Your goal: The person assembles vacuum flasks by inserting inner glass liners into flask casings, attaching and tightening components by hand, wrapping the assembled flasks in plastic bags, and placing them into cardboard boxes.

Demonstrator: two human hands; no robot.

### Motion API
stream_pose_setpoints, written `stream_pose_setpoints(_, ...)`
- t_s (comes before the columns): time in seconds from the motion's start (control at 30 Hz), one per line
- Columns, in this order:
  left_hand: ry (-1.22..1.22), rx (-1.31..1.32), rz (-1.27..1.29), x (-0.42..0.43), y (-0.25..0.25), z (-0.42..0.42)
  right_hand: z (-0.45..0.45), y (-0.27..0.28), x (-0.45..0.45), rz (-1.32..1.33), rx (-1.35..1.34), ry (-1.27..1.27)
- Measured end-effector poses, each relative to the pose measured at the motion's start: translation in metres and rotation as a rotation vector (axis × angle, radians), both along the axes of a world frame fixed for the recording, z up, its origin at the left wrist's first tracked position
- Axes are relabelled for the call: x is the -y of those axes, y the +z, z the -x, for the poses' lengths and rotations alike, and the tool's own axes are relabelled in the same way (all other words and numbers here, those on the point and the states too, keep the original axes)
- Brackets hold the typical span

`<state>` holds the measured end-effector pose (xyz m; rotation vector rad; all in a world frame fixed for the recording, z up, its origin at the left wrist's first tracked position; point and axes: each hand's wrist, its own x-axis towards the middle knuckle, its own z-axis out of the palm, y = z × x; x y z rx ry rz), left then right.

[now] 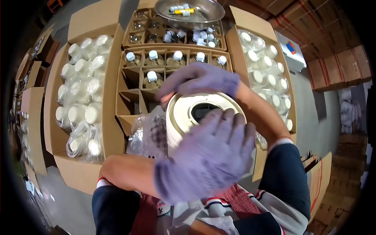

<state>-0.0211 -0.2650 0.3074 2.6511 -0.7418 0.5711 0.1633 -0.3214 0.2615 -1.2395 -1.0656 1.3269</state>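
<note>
A cream-coloured cylinder (177, 111) stands upright in front of my chest, with a ringed top and a dark round hole (201, 111) in its middle. My left hand (209, 156), in a purple knit glove, lies palm down across its near side. The outstretched fingers reach the edge of the hole. My right hand (201, 78), gloved the same way, curves around the far rim, its fingers bent toward the left side. Slight blur softens both hands. Clear plastic wrap (143, 131) and a dark checkered patch (158, 133) lie just left of the cylinder.
Ahead, a divided carton (129, 80) holds glass bottles with white caps (152, 76). Wrapped white-lidded jars fill a left carton (111, 94) and a right carton (237, 47). A metal bowl (215, 15) with a yellow tool (184, 11) sits on a rear carton. Stacked boxes (340, 66) stand right.
</note>
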Motion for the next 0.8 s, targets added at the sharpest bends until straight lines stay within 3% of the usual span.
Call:
stream_pose_setpoints(0.03, 0.036, -0.016, -0.046, 0.01, 0.005, 0.003, 0.004, 0.0, -0.013, -0.023, -0.158, 0.192)
stream_pose_setpoints(0.1, 0.103, 0.037, -0.045, 0.001, -0.001, 0.004, 0.004, -0.01, -0.008, -0.033, -0.143, 0.161)
stream_pose_setpoints(0.17, -0.184, 0.023, 0.24, -0.029, -0.01, 0.009, 0.023, -0.006, 0.031, -0.007, 0.034, -0.144)
stream_pose_setpoints(0.27, -0.431, 0.11, 0.193, -0.041, -0.022, -0.007, 0.034, 0.01, 0.06, 0.079, 0.053, -0.315)
stream_pose_setpoints(0.3, -0.494, 0.006, 0.273, -0.052, -0.025, -0.014, 0.025, 0.002, 0.055, 0.104, 0.037, -0.32)
stream_pose_setpoints(0.37, -0.361, -0.165, 0.247, -0.059, -0.01, -0.02, 0.006, -0.018, 0.043, 0.064, -0.023, -0.298)
stream_pose_setpoints(0.43, -0.242, -0.01, 0.186, -0.033, 0.001, -0.008, 0.004, -0.007, 0.027, 0.004, -0.017, -0.163)
stream_pose_setpoints(0.5, 0.094, -0.04, -0.048, 0.004, 0.013, 0.007, 0.006, -0.017, -0.002, -0.129, -0.1, 0.085)
stream_pose_setpoints(0.53, 0.139, -0.061, -0.124, 0.018, 0.01, 0.011, 0.015, -0.006, -0.009, -0.043, -0.178, 0.143)
stream_pose_setpoints(0.57, 0.17, 0.029, -0.187, 0.025, 0.007, 0.012, 0.018, -0.009, -0.014, -0.074, -0.284, 0.218)
stream_pose_setpoints(0.63, 0.201, -0.03, -0.121, 0.026, 0.012, 0.015, 0.012, -0.018, -0.022, -0.218, -0.307, 0.372)
stream_pose_setpoints(0.73, -0.166, 0.13, 0.228, -0.005, -0.011, 0.019, 0.018, -0.015, 0.03, -0.13, -0.174, 0.025)
stream_pose_setpoints(0.8, -0.416, 0.066, 0.376, -0.03, -0.024, 0.004, 0.036, -0.008, 0.067, -0.064, -0.122, -0.294)
